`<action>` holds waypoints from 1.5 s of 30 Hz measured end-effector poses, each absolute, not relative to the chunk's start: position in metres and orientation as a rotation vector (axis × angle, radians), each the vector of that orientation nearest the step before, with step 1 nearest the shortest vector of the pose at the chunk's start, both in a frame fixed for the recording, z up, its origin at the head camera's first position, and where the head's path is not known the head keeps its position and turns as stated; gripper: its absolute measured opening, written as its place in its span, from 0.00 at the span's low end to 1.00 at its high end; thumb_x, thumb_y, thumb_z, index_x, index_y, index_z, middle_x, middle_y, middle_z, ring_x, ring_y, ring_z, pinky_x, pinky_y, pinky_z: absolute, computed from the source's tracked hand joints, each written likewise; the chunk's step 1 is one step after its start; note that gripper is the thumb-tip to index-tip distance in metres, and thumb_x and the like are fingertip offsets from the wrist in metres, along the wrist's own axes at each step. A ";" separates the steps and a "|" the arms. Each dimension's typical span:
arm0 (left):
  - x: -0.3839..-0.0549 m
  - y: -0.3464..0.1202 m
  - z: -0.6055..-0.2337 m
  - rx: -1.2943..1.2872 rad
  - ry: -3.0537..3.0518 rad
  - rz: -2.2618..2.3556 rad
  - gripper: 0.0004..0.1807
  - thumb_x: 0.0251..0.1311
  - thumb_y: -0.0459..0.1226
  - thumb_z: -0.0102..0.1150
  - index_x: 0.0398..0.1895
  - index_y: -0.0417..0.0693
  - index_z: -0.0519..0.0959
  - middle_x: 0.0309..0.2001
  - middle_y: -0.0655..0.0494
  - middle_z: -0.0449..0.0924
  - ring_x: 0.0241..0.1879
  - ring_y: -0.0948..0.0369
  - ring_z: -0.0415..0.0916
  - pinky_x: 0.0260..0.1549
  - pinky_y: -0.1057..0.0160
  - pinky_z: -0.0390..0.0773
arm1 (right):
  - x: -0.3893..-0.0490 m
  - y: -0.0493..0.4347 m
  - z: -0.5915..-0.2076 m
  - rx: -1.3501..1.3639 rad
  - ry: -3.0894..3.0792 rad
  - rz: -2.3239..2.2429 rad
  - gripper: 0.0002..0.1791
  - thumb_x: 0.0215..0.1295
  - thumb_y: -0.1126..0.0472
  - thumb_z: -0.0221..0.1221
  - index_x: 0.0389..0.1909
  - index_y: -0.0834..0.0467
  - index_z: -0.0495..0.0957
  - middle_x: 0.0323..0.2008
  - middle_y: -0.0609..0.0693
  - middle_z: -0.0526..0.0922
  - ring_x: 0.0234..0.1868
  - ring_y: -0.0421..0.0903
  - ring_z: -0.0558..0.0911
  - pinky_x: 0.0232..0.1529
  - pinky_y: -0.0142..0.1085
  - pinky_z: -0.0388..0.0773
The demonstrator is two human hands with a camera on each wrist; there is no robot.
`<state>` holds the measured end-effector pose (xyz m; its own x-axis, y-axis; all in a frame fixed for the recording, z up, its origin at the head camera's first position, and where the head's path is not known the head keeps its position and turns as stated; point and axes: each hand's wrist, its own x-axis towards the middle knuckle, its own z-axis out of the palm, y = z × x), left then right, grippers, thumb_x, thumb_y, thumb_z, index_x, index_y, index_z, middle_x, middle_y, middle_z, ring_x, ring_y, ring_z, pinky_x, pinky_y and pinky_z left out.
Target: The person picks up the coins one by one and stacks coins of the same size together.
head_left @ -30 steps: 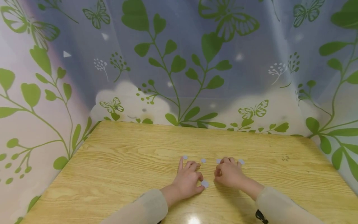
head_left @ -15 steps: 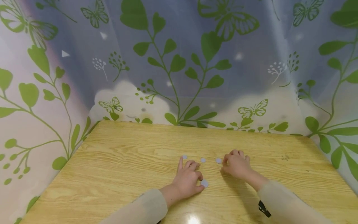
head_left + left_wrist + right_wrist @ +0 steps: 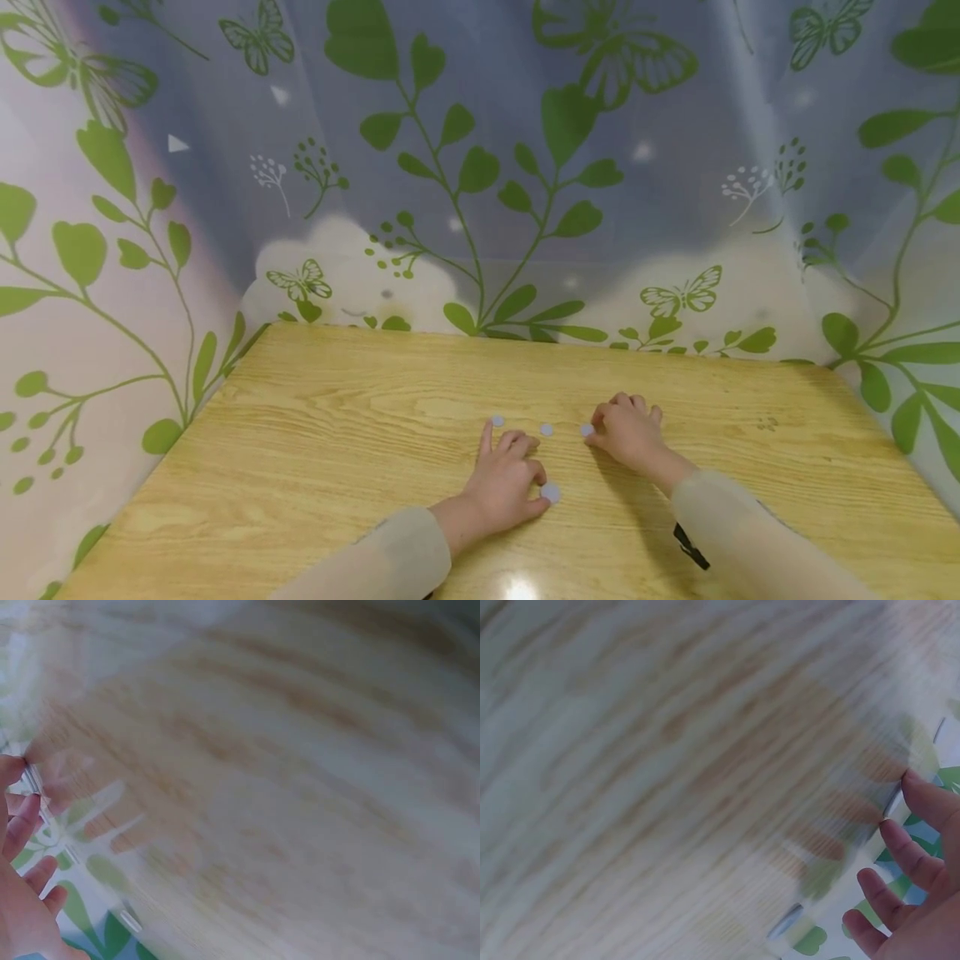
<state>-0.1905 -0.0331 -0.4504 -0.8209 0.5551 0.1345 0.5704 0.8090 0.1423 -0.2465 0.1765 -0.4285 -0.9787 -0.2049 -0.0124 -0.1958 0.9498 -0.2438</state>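
Observation:
Pale, flat, round coin-like discs lie on the wooden table. In the head view, the thumb and forefinger of my left hand (image 3: pixel 504 479) are at the left edge of the nearest, larger disc (image 3: pixel 551 494). That disc (image 3: pixel 31 778) shows edge-on between the two fingertips in the left wrist view. My right hand (image 3: pixel 628 429) has its thumb and forefinger on a smaller disc (image 3: pixel 587 430) in the back row. The right wrist view shows this disc (image 3: pixel 892 801) between those fingertips. Both hands keep their other fingers spread.
Two more small discs, one left (image 3: pixel 497 421) and one middle (image 3: pixel 547 430), lie in the back row. Another disc (image 3: pixel 786 921) shows beside the right fingers in the right wrist view. A leaf-patterned curtain (image 3: pixel 480 208) borders the table (image 3: pixel 337 400) behind.
My right hand has shifted rightward over the rightmost disc, hiding it in the head view, then back slightly left to the disc beside it. The left hand stays in place.

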 end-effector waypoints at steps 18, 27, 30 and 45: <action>-0.191 -0.034 -0.450 -0.910 -2.918 -0.269 0.12 0.52 0.55 0.62 0.34 0.61 0.83 0.59 0.54 0.71 0.63 0.54 0.61 0.64 0.33 0.48 | -0.246 0.175 -0.429 -0.289 3.047 -0.434 0.08 0.57 0.54 0.63 0.33 0.53 0.81 0.47 0.59 0.74 0.53 0.64 0.66 0.52 0.66 0.55; -0.189 -0.035 -0.450 -0.928 -2.922 -0.281 0.12 0.54 0.54 0.61 0.34 0.59 0.81 0.59 0.53 0.72 0.63 0.54 0.62 0.63 0.32 0.49 | -0.241 0.177 -0.428 -0.311 3.065 -0.429 0.07 0.57 0.55 0.64 0.33 0.54 0.81 0.48 0.60 0.74 0.54 0.64 0.66 0.52 0.67 0.56; -0.188 -0.034 -0.450 -0.926 -2.922 -0.285 0.12 0.54 0.53 0.61 0.33 0.59 0.81 0.59 0.53 0.72 0.63 0.54 0.63 0.63 0.33 0.50 | -0.240 0.177 -0.430 -0.314 3.077 -0.421 0.07 0.57 0.54 0.64 0.32 0.54 0.81 0.48 0.60 0.75 0.54 0.65 0.67 0.53 0.67 0.55; -0.192 -0.034 -0.446 -1.052 -2.943 -0.276 0.19 0.58 0.51 0.59 0.52 0.63 0.76 0.64 0.53 0.67 0.66 0.55 0.59 0.64 0.34 0.50 | -0.231 0.185 -0.432 -0.351 3.090 -0.433 0.06 0.55 0.55 0.65 0.30 0.53 0.80 0.48 0.61 0.74 0.55 0.67 0.65 0.51 0.66 0.56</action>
